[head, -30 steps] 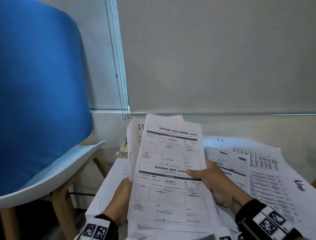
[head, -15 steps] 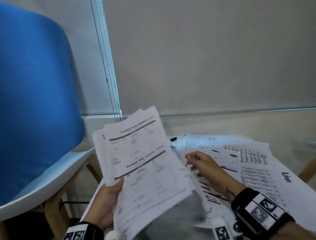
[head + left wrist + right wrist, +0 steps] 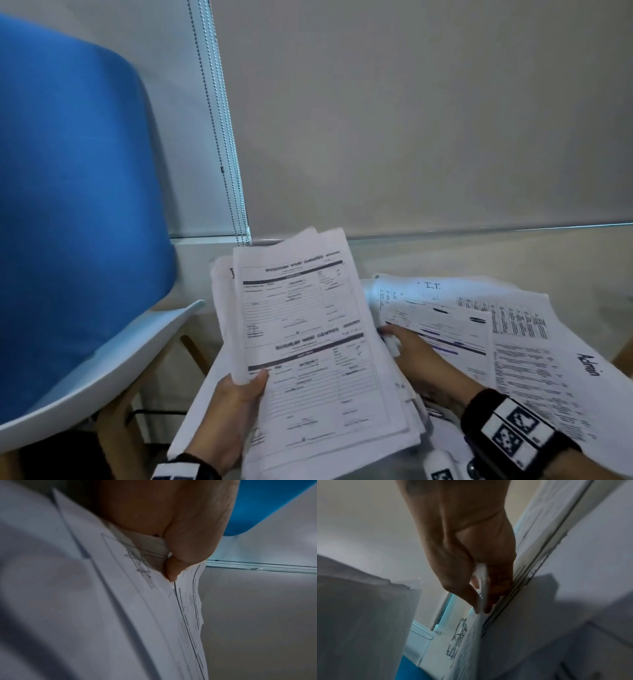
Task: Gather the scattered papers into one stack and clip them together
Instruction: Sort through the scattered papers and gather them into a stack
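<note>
Left hand (image 3: 228,407) clamps the stack (image 3: 308,339) at its lower-left edge, thumb on top. Right hand (image 3: 416,359) pinches a loose sheet (image 3: 445,322) right of that grip. More papers (image 3: 534,346) beyond it — roughly halfway, no clip seen.

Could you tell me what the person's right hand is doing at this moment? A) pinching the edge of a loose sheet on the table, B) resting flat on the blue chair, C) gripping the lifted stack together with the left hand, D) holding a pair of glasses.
A: the right hand pinches a white sheet edge between thumb and fingers over the spread papers, while the left hand alone holds the stack.
</note>
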### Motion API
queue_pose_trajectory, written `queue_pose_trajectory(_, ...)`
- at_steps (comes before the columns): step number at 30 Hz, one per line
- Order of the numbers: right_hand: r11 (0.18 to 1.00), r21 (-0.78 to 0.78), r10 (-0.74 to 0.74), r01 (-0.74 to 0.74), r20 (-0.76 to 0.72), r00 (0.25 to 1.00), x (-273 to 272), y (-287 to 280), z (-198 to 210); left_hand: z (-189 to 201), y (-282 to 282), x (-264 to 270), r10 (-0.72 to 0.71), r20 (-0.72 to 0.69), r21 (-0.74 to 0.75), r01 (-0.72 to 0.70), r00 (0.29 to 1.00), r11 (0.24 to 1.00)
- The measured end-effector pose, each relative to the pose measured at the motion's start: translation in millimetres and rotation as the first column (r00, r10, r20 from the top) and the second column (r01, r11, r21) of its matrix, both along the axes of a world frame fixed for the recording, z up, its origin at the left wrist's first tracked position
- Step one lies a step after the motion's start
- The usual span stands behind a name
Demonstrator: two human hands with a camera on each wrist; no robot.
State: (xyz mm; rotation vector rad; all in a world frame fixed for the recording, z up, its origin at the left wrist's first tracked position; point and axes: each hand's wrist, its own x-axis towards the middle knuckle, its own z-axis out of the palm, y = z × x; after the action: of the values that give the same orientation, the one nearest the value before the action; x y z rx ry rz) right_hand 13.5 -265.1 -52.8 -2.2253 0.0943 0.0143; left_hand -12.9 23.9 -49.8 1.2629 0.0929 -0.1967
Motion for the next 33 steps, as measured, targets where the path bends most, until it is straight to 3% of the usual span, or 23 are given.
queue_pose_trajectory(4,0.994,0.05,0.094,-0.095,0.024,0.995,-15.4,-2.7,11.1,-2.1,4.0,2.1,0.005,0.029,0.006,-0.005,1.0,1.0)
queue_pose_trajectory(7,0.975,0.196,-0.127,0.101,0.125,0.984,-25.1,-27.6,21.4,-2.9,8.0,3.7,0.033,0.06,-0.032,-0.031,0.998,0.999)
queue_pose_trajectory(10,0.821,0.496,-0.418,0.282,0.186,0.889,-32.5,-60.6,28.7,-3.3,10.0,2.8,0.052,0.088,-0.044,-0.049,0.995,0.998)
queue_pose_trajectory(12,0.693,0.652,-0.539,0.308,0.185,0.822,-39.4,-75.6,35.7,-5.3,9.1,2.5,0.086,0.102,0.0,-0.086,0.991,0.996)
queue_pose_trajectory(15,0.512,0.82,-0.637,0.257,0.162,0.754,-52.0,-82.5,51.3,-9.5,4.4,2.2,0.138,0.106,0.091,-0.148,0.985,0.985)
queue_pose_trajectory(18,0.42,0.888,-0.62,0.188,0.13,0.773,-61.3,-69.9,61.4,-9.4,-4.2,0.8,0.106,0.071,0.143,-0.115,0.992,0.983)
queue_pose_trajectory(20,0.467,0.863,-0.565,0.193,0.123,0.816,-65.1,-49.6,60.6,-6.2,-9.9,-0.3,0.095,0.062,0.164,-0.104,0.994,0.981)
queue_pose_trajectory(23,0.658,0.728,-0.407,0.192,0.129,0.904,-75.4,-13.1,50.5,-0.4,-18.2,-2.7,0.08,0.06,0.18,-0.09,0.995,0.98)
queue_pose_trajectory(26,0.871,0.481,-0.174,0.101,0.109,0.979,-89.2,16.5,38.6,2.9,-21.8,-4.3,0.096,0.055,0.185,-0.105,0.994,0.977)
queue_pose_trajectory(28,0.962,0.272,-0.001,-0.021,0.08,0.997,-93.8,28.6,31.6,4.2,-22.7,-5.6,0.128,0.059,0.202,-0.138,0.99,0.97)
queue_pose_trajectory(31,0.989,-0.013,0.149,-0.149,0.026,0.988,-95.7,39.0,21.7,6.3,-24.2,-9.4,0.169,0.109,0.247,-0.191,0.98,0.95)
queue_pose_trajectory(33,0.977,-0.09,0.191,-0.191,-0.008,0.981,-96.4,43.4,14.4,8.8,-27.7,-12.5,0.174,0.138,0.262,-0.205,0.975,0.943)
